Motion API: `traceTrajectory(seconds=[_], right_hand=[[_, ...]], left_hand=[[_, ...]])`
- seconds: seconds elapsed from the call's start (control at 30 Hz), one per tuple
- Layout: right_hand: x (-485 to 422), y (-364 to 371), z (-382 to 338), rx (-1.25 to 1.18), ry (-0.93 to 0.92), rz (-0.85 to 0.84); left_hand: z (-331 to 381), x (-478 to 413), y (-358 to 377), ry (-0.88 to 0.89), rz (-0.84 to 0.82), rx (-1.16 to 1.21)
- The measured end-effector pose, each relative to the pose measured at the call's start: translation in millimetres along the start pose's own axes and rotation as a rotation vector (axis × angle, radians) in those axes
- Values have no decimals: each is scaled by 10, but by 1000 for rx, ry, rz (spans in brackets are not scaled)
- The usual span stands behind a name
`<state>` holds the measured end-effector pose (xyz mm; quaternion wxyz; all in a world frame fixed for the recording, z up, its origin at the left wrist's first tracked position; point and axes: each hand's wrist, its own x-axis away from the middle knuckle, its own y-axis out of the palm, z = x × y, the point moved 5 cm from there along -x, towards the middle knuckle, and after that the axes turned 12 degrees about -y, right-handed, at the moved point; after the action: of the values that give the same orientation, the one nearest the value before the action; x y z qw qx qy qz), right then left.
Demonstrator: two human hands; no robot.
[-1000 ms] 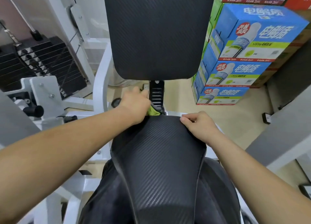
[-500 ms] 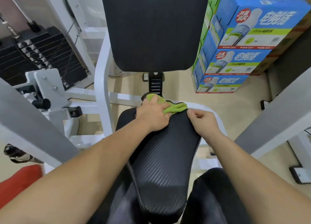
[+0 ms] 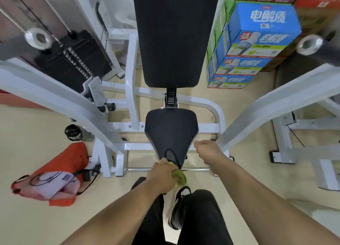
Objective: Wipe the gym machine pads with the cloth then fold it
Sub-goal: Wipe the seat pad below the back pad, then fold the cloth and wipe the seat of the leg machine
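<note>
Wiping the narrow front tip of the seat pad with the green cloth.

The left hand (image 3: 161, 175) has its fingers curled round the bunched cloth (image 3: 180, 177), which is pressed against the front tip of the seat pad (image 3: 171, 132) and partly hangs off it. The right hand (image 3: 207, 149) sits just beside the seat pad's right front edge with its fingers tucked under; I cannot tell whether they grip that edge or nothing. The back pad (image 3: 173, 33) stands upright beyond the seat pad's far end. To do this stroke well, I judge the cloth should lie flatter under the palm and wrap round the tip and side seams with steady pressure, while the other hand braces the seat pad. Folding waits until both pads are wiped.
</note>
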<state>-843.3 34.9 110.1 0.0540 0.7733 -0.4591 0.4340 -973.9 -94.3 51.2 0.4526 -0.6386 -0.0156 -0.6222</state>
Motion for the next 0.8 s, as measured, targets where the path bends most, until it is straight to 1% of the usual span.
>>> traceTrajectory(seconds=[0.07, 0.17, 0.23, 0.3, 0.37, 0.43, 0.47, 0.5, 0.57, 0.63, 0.73, 0.8], right_hand=[[402, -94, -184, -61, 13, -33], [912, -219, -395, -167, 9, -53], [1237, -298, -483, -180, 23, -58], [1465, -372, -492, -188, 53, -28], [1633, -436, -470, -302, 65, -14], [1839, -486, -471, -526, 17, -110], [1929, -509, -480, -603, -17, -157], [2035, -578, -482, -632, -51, -160], [2201, -878, -402, -613, -116, -69], [2348, -1208, -320, -628, -167, 30], [2617, -1830, -20, -734, -223, 172], [2822, -2244, 285, -808, -233, 257]], left_hand=[[74, 386, -306, -56, 61, 280], [252, 990, -762, -44, 81, 729], [389, 1396, -1013, 6, 91, 882], [521, 1682, -1122, 105, 109, 938], [626, 1889, -1189, 201, 169, 898], [760, 2091, -1174, 256, 195, 788], [825, 2191, -1154, 272, 189, 752], [922, 2327, -1141, 302, 164, 732], [1222, 2597, -1091, 399, 88, 731], [1508, 2764, -1036, 448, 25, 776], [2009, 2871, -838, 404, -35, 930], [2398, 2943, -617, 344, -66, 944]])
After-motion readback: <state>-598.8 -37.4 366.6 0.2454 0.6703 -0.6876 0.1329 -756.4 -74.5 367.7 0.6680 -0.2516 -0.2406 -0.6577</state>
